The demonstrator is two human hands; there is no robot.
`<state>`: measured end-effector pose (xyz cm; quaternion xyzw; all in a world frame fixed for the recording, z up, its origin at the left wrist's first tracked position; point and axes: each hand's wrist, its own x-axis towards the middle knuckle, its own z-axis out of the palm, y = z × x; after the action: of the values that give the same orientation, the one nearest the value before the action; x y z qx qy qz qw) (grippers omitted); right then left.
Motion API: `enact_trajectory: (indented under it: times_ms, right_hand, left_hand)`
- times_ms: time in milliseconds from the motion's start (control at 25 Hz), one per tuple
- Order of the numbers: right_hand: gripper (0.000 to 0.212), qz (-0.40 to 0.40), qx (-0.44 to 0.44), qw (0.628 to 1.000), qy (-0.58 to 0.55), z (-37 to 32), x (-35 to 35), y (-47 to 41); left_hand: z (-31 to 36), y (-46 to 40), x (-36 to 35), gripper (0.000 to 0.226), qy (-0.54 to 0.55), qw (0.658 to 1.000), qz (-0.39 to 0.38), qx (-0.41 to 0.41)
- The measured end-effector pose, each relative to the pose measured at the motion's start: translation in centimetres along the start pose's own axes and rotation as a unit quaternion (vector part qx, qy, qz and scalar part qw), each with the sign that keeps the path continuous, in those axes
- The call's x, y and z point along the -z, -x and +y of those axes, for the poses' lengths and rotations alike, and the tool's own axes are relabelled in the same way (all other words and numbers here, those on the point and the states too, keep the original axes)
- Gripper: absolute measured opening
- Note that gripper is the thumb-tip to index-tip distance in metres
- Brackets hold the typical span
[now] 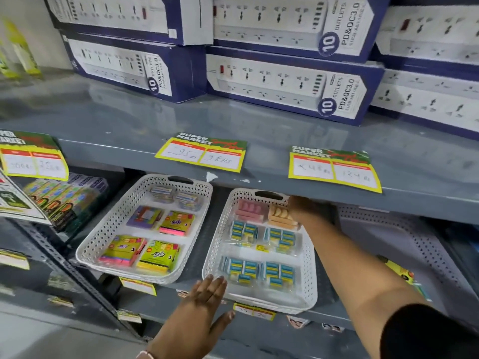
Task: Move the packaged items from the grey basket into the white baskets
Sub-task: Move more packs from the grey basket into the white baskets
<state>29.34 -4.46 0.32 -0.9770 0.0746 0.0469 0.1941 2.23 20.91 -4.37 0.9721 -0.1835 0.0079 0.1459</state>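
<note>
Down on the lower shelf [160,304], two white baskets sit side by side, with a grey basket [404,244] to the right of them, mostly tucked under the upper shelf [259,120]. The left white basket [108,229] holds colourful packets in three rows: two clear-wrapped packs at the back, a purple and a yellow-green one in the middle, and two yellow-and-pink ones at the front. The right white basket [309,270] holds a pink pack [250,211] and an orange pack [281,216] at the back, then four blue-and-yellow packs [259,257] in two rows in front of them. The person's left hand [204,294] lies flat against the front left corner of the right white basket, fingers [215,283] stretched out and together, thumb apart, holding nothing. The right hand [303,207] reaches into the back right corner of the same basket, just beside the orange pack; its fingers are hidden under the edge of the upper shelf, so whether they grip anything cannot be told. A dark sleeve [427,332] covers the right upper arm. Yellow price tags [202,154] hang from the front of the upper shelf, and boxed power strips [290,86] are stacked on top of it. What lies inside the grey basket cannot be made out.
</note>
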Motion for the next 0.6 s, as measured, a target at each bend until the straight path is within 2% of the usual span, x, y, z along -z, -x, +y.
enact_trajectory:
  times_ms: [120, 240, 320, 400, 600]
  right_hand:
    - [0.031, -0.017, 0.029, 0.997, 0.068, -0.1, -0.6, -0.4]
    - [0.014, -0.083, 0.059, 0.991, 0.085, -0.3, 0.2, 0.2]
    - [0.029, -0.125, 0.079, 0.981, 0.129, -0.1, 0.6, 0.6]
    - [0.035, -0.124, 0.086, 0.972, 0.179, 0.0, 1.0, 1.2]
    - [0.038, -0.107, 0.095, 0.970, 0.195, 0.3, 0.6, 1.1]
  left_hand:
    - [-0.1, 0.0, 0.3, 0.069, -0.013, 1.000, -0.002, 0.010]
    - [-0.4, -0.1, 0.2, 0.077, -0.007, 1.000, 0.016, 0.009]
    - [-0.4, -0.3, -0.2, 0.077, -0.038, 0.998, 0.054, -0.009]
    - [-0.1, -0.4, -0.1, 0.077, -0.040, 0.998, 0.049, -0.011]
    - [-0.2, -0.1, -0.5, 0.083, -0.019, 1.000, 0.026, -0.001]
